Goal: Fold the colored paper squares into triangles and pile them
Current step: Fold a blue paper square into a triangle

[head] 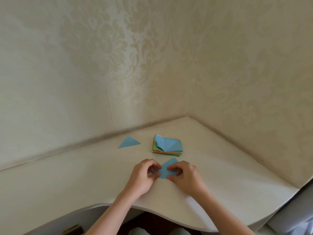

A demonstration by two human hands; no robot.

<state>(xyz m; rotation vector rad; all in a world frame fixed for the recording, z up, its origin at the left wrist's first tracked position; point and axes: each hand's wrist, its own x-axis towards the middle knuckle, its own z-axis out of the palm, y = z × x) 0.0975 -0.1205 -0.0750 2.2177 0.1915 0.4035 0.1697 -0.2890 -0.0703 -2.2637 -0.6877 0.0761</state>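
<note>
Two bare hands work one blue paper sheet [166,168] lying on the cream-white counter [67,180] near its curved front edge. The left hand [144,175] and the right hand [184,177] each pinch the sheet with curled fingers, one at each side, its point aimed away. One finished blue paper triangle [129,142] lies flat, well apart to the left. One stack of coloured paper squares [167,147], blue on top, sits just beyond the hands. Cream damask wallpaper [152,56] covers both corner walls.
</note>
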